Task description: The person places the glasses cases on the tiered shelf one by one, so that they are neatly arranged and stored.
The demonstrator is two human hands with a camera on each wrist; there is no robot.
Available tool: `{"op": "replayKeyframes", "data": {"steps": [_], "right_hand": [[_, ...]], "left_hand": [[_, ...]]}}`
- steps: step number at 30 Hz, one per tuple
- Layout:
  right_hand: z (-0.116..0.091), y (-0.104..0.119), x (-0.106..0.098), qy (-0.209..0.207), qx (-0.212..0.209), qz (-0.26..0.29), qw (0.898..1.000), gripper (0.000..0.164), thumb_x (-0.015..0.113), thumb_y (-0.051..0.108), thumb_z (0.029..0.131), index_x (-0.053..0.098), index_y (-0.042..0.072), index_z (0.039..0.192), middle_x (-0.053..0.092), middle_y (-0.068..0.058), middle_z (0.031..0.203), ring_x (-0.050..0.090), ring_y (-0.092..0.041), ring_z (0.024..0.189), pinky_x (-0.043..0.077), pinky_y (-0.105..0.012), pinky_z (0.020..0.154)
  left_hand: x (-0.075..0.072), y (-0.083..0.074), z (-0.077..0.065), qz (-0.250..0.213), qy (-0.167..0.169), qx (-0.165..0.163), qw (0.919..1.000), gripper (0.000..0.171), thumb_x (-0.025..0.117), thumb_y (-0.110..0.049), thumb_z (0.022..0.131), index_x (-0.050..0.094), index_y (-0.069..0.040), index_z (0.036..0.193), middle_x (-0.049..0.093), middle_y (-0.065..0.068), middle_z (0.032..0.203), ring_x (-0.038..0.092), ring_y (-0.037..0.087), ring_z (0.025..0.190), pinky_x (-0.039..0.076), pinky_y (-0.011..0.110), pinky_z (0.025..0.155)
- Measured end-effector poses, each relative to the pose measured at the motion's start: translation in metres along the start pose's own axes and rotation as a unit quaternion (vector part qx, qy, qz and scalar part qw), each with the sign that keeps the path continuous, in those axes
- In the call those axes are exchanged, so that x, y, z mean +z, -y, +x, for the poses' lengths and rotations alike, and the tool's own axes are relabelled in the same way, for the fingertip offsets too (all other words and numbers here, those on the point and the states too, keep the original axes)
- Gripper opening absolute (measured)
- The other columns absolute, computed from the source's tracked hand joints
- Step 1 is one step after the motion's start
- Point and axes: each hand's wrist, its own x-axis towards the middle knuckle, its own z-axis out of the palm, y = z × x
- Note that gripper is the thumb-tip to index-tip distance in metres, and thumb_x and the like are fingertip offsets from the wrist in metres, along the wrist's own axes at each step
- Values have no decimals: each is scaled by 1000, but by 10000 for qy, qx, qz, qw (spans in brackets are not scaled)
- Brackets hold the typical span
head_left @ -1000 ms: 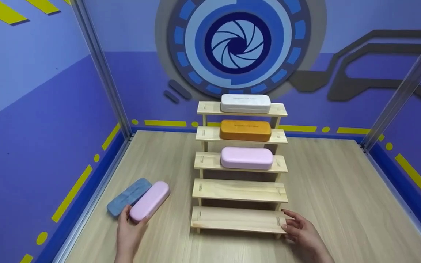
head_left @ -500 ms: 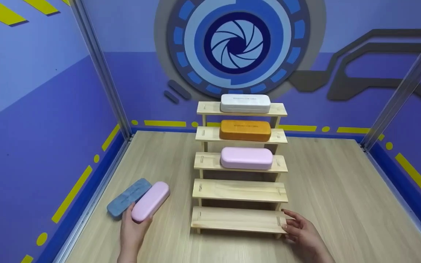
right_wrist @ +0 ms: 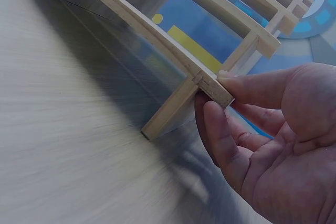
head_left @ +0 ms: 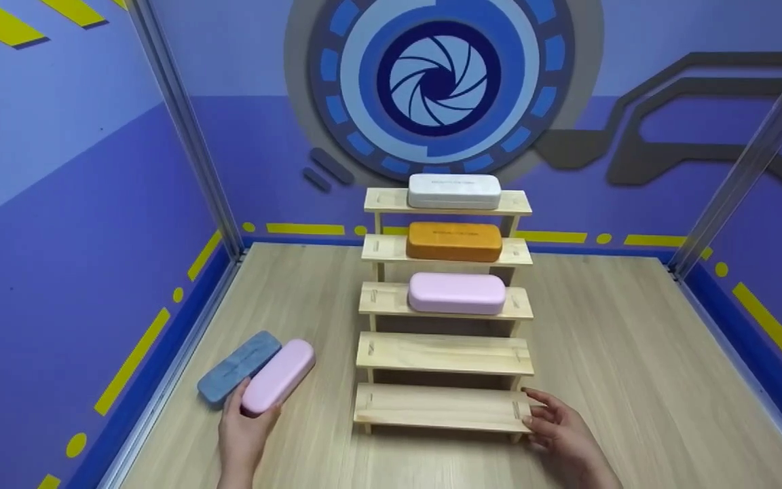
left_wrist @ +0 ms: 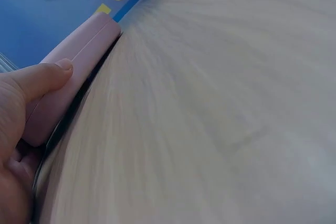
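Observation:
My left hand (head_left: 243,435) grips the near end of a pink glasses case (head_left: 280,377) on the table, thumb along its right side and fingers on the left. In the left wrist view the thumb lies across the pink case's (left_wrist: 79,72) side seam. A blue-grey glasses case (head_left: 238,367) lies close along its left. My right hand (head_left: 564,431) pinches the right end of the lowest step of a wooden stepped rack (head_left: 442,407). The right wrist view has the thumb on top of that board and the fingers beneath.
On the rack's upper steps sit a white case (head_left: 454,191), an orange case (head_left: 454,242) and another pink case (head_left: 457,293), top to bottom. The two lowest steps are bare wood. Printed walls (head_left: 241,156) stand behind and at both sides of the table (head_left: 608,326).
My left hand has shifted slightly around the pink case's near end, and the case has barely moved. My right hand stays on the rack's lowest step.

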Motion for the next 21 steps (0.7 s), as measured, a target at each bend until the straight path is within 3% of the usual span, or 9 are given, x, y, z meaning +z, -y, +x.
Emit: {"op": "replayKeyframes", "data": {"steps": [3, 10, 21], "right_hand": [[0, 0, -1, 24, -33, -15, 10000, 77, 68, 11, 98, 24, -6, 158, 70, 3, 109, 70, -8, 88, 62, -25, 73], [-1, 0, -1, 154, -178, 84, 9997, 76, 68, 9, 98, 24, -8, 157, 70, 6, 108, 70, -6, 86, 62, -22, 74], [-1, 0, 0, 29, -89, 106, 9999, 77, 68, 9, 97, 24, -7, 157, 70, 5, 108, 70, -6, 87, 62, -23, 74]], "left_hand": [[0, 0, -2, -64, -16, 9, 10000, 87, 81, -18, 86, 34, -7, 159, 30, 27, 164, 29, 47, 152, 24, 64, 126], [1, 1, -8, -170, -256, 476, 9984, 84, 83, -14, 82, 41, -2, 154, 39, 28, 158, 36, 46, 148, 28, 60, 125], [-7, -12, -11, -338, -244, 342, 9985, 85, 85, -17, 83, 41, -4, 154, 36, 27, 160, 33, 45, 150, 29, 59, 126]]}}
